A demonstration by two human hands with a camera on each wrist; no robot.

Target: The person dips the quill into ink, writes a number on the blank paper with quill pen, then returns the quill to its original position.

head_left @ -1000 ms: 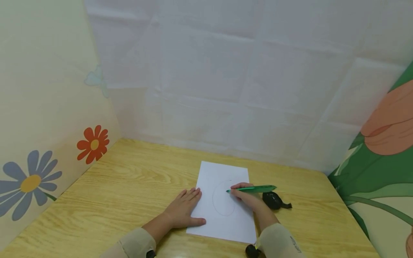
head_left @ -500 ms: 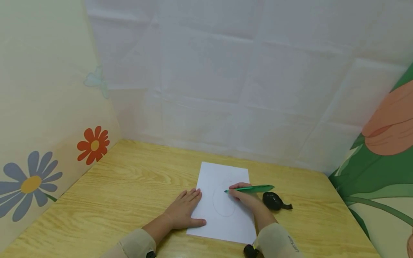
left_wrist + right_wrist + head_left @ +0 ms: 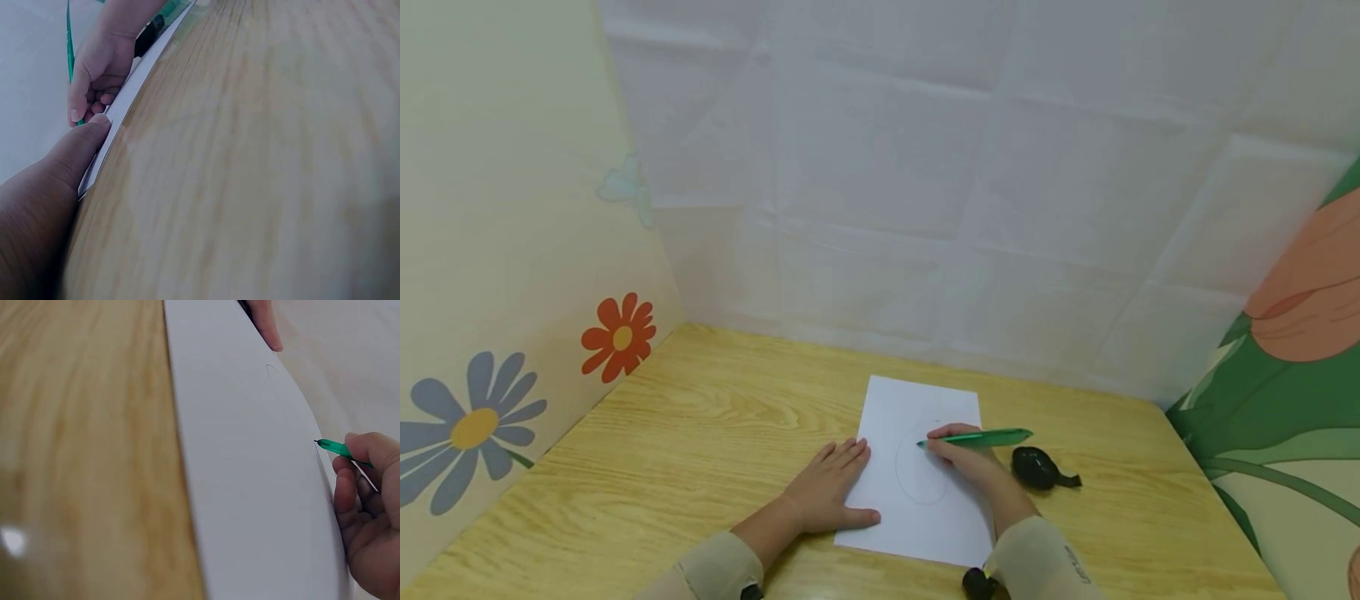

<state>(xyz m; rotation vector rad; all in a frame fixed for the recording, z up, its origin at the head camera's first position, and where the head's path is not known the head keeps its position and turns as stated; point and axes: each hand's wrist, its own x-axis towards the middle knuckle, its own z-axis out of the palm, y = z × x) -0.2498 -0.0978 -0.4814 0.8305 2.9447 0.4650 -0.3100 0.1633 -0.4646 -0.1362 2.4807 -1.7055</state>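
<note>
A white sheet of paper (image 3: 880, 517) lies on the wooden table, bearing a thin oval outline. My left hand (image 3: 829, 492) rests flat on its left edge, fingers straight and thumb out to the side. Over the right half, my right hand (image 3: 966, 454) pinches a green pen (image 3: 992, 437) between thumb and fingers. The pen slants with its tip toward the upper part of the oval. In the right wrist view, the pen (image 3: 332, 447) shows its dark point close to the paper (image 3: 250, 456); whether it touches is hard to tell.
A shiny black rounded object with a narrow tail (image 3: 1034, 468) lies on the table (image 3: 715, 408) right of the paper. Another small black object (image 3: 977, 583) is by the right sleeve at the front. A white sheet (image 3: 880, 167) hangs behind; flower-printed panels (image 3: 475, 429) flank the table.
My right hand and the pen have shifted slightly left across the upper part of the oval. My left hand has stayed on the paper's left edge.
</note>
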